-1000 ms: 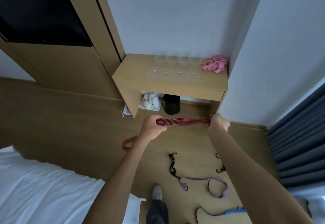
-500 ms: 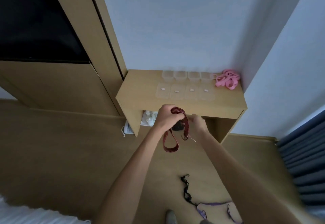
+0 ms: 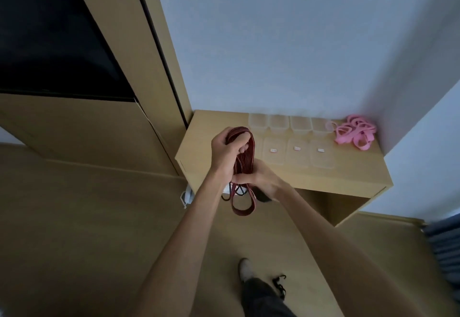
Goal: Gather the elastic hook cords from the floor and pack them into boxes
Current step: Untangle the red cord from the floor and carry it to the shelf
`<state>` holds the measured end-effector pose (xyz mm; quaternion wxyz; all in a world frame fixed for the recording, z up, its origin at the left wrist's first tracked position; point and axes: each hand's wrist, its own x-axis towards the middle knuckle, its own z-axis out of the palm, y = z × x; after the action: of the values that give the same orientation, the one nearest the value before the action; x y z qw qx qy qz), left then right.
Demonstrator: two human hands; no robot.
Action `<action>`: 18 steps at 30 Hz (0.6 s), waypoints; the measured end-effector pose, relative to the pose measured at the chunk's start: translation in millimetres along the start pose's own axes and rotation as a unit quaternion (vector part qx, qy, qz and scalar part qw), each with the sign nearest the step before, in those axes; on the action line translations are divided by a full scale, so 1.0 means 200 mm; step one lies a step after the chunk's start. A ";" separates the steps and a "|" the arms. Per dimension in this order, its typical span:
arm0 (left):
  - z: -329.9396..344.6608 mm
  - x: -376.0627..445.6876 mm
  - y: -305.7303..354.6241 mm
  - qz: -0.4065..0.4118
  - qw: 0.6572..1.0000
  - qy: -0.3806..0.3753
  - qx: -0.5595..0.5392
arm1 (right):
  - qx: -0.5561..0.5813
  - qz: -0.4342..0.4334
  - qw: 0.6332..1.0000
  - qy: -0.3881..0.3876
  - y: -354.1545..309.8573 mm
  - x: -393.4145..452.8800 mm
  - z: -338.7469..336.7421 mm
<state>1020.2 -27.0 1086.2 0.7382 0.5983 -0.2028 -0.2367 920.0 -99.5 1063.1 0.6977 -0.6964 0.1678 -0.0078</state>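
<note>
Bottom centre, a black cord (image 3: pixel 280 285) lies on the floor (image 3: pixel 74 217) beside the person's shoe (image 3: pixel 245 268), not yet gathered; mid-frame, the red cord (image 3: pixel 245 160) is folded into a hank, long axis running up-down in the picture, one loop hanging free below; left hand (image 3: pixel 227 153) has its fingers curled round the hank's top; right hand (image 3: pixel 258 176) pinches the strands lower down; beyond, on the desk (image 3: pixel 206 142), lids (image 3: pixel 297 153) lie flat; behind them the open boxes (image 3: pixel 280 124) stand up-right of the hank, right hand likely nearer; a pink cord (image 3: pixel 354 133) sits far right.
</note>
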 end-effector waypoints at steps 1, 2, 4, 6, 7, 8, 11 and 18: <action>-0.02 0.06 -0.01 -0.003 1.000 0.001 0.013 | -0.010 0.006 1.000 -0.004 -0.01 0.07 -0.02; -0.06 0.15 -0.02 -0.007 1.000 0.008 0.029 | -0.015 0.012 1.000 -0.011 0.00 0.17 -0.04; -0.12 0.34 -0.02 -0.016 0.998 0.039 0.052 | -0.013 0.027 1.000 -0.007 -0.01 0.35 -0.08; -0.18 0.53 -0.05 -0.033 0.993 0.070 0.085 | -0.014 0.049 0.998 0.028 -0.01 0.51 -0.13; -0.21 0.61 -0.07 -0.055 0.990 0.077 0.102 | -0.018 0.059 0.997 0.054 0.00 0.58 -0.16; -0.22 0.69 -0.11 -0.087 0.985 0.082 0.121 | -0.017 0.067 0.994 0.079 0.01 0.65 -0.19; -0.23 0.86 -0.26 -0.208 0.950 0.119 0.201 | 0.004 0.111 0.986 0.126 0.07 0.81 -0.30; -0.15 0.99 -0.68 -0.357 0.908 -0.030 0.216 | -0.095 0.255 0.960 0.071 0.37 1.02 -0.45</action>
<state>1181.6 -143.9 950.9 0.4507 0.7685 -0.0437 -0.4522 1073.8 -233.9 947.5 0.5933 -0.6916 0.3887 0.1367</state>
